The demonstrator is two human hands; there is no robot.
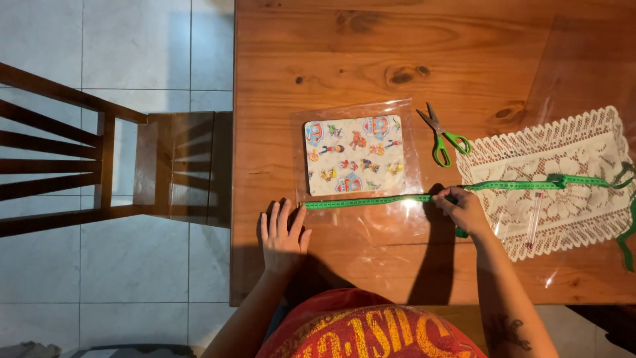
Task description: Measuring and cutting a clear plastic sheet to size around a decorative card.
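Two hands on a brown wooden table (397,59): left hand (283,235) flat, fingers spread, holding nothing, by the end of a green measuring tape (371,201); right hand (464,211) pinching that tape, stretched along the lower edge of a clear plastic sheet (391,225) over a cartoon-printed book (355,155). Green-handled scissors (442,138) nearby.
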